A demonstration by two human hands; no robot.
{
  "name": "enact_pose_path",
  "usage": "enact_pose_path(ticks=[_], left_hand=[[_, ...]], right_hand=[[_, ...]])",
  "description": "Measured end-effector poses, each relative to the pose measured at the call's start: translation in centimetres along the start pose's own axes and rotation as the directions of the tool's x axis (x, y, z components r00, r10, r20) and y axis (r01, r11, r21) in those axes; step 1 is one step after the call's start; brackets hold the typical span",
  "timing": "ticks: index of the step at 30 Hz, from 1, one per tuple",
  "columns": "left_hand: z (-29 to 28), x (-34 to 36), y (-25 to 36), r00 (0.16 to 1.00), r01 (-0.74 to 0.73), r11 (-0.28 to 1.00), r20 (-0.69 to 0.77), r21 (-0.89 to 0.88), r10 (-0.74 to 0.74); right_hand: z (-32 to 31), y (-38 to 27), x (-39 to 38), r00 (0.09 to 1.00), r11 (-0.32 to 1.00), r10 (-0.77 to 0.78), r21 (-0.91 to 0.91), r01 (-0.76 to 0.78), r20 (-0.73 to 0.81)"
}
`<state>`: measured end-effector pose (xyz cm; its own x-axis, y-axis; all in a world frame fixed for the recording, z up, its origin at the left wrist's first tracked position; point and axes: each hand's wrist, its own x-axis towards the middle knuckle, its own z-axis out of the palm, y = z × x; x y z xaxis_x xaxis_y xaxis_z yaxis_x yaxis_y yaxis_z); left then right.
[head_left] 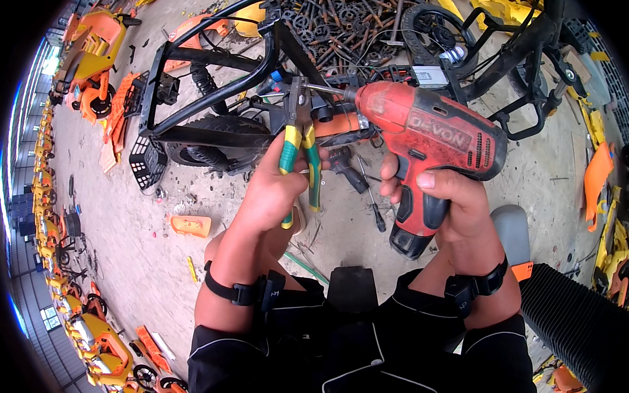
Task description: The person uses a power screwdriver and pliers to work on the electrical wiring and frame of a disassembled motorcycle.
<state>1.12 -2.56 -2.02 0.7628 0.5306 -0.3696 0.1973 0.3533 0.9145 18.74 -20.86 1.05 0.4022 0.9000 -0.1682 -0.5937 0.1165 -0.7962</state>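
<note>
My left hand (273,191) clamps pliers (299,137) steadying the frame (214,96); right hand (456,205) grips the drill (427,134), bit driving in.

Dusty concrete floor (146,260) carrying a black scooter frame (215,75) on its side, an orange plastic panel (191,225), a loose screwdriver (374,209), a scrap-metal pile (348,24) and rows of orange-yellow ride-ons (91,50) along the left.
</note>
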Motion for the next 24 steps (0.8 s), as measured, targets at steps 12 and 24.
enact_pose_path(ticks=[12, 24], left_hand=[[-0.5, -0.1, 0.0, 0.999, 0.034, 0.993, 0.043, -0.109, -0.030], [-0.2, 0.0, -0.3, 0.999, 0.033, 0.997, -0.020, -0.067, -0.035]], right_hand=[[-0.2, -0.3, 0.0, 1.000, 0.999, 0.007, -0.036, -0.007, -0.008], [-1.1, -0.5, 0.0, 1.000, 0.998, 0.008, -0.067, -0.007, 0.009]])
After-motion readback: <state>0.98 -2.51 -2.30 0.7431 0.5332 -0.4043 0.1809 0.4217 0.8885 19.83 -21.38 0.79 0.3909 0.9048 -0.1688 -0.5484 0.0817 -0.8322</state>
